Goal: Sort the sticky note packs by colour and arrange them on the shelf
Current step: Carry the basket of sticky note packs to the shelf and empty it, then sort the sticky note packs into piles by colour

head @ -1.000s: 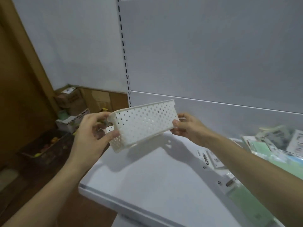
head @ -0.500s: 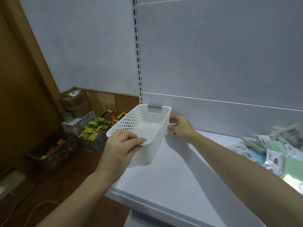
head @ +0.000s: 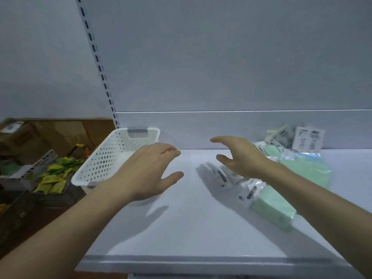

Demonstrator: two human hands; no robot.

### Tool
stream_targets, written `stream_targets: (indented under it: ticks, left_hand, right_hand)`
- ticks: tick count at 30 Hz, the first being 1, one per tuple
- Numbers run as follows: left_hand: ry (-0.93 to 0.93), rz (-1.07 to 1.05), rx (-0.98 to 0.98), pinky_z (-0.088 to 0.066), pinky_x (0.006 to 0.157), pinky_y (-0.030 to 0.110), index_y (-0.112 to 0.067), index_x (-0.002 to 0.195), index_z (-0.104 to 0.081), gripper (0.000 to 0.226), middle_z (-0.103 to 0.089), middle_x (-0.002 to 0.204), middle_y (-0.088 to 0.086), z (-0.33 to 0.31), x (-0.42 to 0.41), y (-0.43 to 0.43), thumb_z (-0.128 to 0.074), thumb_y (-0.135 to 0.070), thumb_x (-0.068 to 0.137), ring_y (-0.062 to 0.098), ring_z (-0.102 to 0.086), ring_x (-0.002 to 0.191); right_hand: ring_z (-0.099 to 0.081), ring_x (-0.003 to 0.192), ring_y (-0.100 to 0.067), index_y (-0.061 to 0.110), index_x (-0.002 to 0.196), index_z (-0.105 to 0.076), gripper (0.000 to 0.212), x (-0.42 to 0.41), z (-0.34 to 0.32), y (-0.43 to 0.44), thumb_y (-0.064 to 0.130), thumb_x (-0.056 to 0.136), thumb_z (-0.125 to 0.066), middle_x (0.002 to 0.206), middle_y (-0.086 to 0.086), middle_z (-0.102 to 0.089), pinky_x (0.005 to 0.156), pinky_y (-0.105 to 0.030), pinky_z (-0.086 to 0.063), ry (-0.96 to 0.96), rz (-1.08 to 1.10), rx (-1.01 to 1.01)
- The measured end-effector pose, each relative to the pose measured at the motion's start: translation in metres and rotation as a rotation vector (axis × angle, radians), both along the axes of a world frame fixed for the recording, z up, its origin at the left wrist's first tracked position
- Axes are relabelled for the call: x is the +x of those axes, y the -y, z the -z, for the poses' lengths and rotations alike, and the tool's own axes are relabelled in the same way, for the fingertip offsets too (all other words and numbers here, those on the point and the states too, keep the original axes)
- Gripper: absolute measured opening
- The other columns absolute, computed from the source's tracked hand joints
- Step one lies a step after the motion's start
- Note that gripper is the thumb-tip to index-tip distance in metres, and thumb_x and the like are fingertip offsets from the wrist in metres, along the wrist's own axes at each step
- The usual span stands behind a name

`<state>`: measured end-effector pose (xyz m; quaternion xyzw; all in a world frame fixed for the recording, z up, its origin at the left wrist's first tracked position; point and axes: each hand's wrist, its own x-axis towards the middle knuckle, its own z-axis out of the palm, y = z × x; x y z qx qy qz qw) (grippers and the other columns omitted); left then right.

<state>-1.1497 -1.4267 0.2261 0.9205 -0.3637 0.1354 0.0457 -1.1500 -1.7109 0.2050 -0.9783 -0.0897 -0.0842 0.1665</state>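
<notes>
a shop: slotted shelf upright (head: 96,55), packaged stock (head: 302,164) on shelf (head: 191,228)

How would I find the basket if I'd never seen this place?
Start at the white shelf. On its left end, just below the slotted metal strip, sits the white basket. It alone has walls dotted with holes; the sticky note packs to the right are flat green and blue bundles.

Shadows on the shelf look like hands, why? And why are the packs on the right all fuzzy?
Head view: light from above makes the left hand and right hand cast soft grey shadows on the white shelf. Head view: the sticky note packs look smeared, probably from motion blur, so their labels can't be read.
</notes>
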Motion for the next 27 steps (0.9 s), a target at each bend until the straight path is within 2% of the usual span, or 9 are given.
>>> stream_targets:
  ticks: [6,11,17,20,23,27]
  left_hand:
    - [-0.100,0.124,0.040,-0.029,0.117,0.031,-0.025,0.154,-0.034,0.066,-0.035,0.160,-0.009,0.009,0.015,0.082,-0.043,-0.058,0.099,0.014,-0.035,0.145]
    - [-0.199,0.156,-0.037,-0.036,0.112,0.032,-0.026,0.151,-0.038,0.063,-0.040,0.157,-0.008,0.030,0.012,0.146,-0.047,-0.057,0.097,0.014,-0.041,0.141]
    - [-0.322,0.113,-0.204,-0.046,0.100,0.031,-0.038,0.142,-0.046,0.050,-0.047,0.149,-0.014,0.045,0.008,0.206,-0.055,-0.052,0.095,0.009,-0.050,0.128]
    - [-0.363,0.049,-0.248,-0.045,0.100,0.031,-0.032,0.143,-0.049,0.051,-0.049,0.147,-0.011,0.050,0.009,0.229,-0.058,-0.048,0.096,0.011,-0.051,0.125]
    - [-0.379,-0.020,-0.304,-0.043,0.100,0.030,-0.029,0.141,-0.052,0.049,-0.050,0.144,-0.009,0.052,0.011,0.252,-0.059,-0.045,0.096,0.012,-0.051,0.124]
    - [-0.376,-0.111,-0.400,-0.040,0.094,0.026,-0.029,0.135,-0.056,0.041,-0.051,0.137,-0.010,0.059,0.015,0.274,-0.059,-0.040,0.096,0.010,-0.051,0.120]
  right_hand:
    - [-0.051,0.133,-0.018,0.025,0.143,-0.051,0.048,-0.067,-0.008,0.081,0.026,0.097,-0.063,0.145,0.008,-0.056,0.110,-0.034,-0.039,0.061,0.139,-0.037]
    - [-0.051,0.134,-0.016,0.027,0.142,-0.052,0.048,-0.097,-0.008,0.141,0.028,0.095,-0.064,0.145,0.009,-0.056,0.112,-0.039,-0.041,0.075,0.196,-0.047]
    - [-0.055,0.123,-0.017,0.022,0.132,-0.061,0.040,-0.100,0.011,0.203,0.023,0.093,-0.067,0.133,0.005,-0.063,0.103,-0.026,-0.039,0.063,0.174,-0.012]
    - [-0.054,0.117,-0.015,0.024,0.128,-0.063,0.034,-0.089,0.020,0.225,0.027,0.095,-0.065,0.125,0.007,-0.063,0.097,-0.023,-0.037,0.069,0.123,0.001]
    - [-0.055,0.109,-0.014,0.026,0.123,-0.065,0.029,-0.071,0.026,0.238,0.034,0.095,-0.061,0.116,0.010,-0.061,0.096,-0.030,-0.043,0.077,0.063,0.058]
    - [-0.054,0.103,-0.012,0.031,0.115,-0.066,0.037,-0.049,0.032,0.239,0.052,0.092,-0.046,0.106,0.014,-0.058,0.093,-0.038,-0.048,0.072,0.003,0.139]
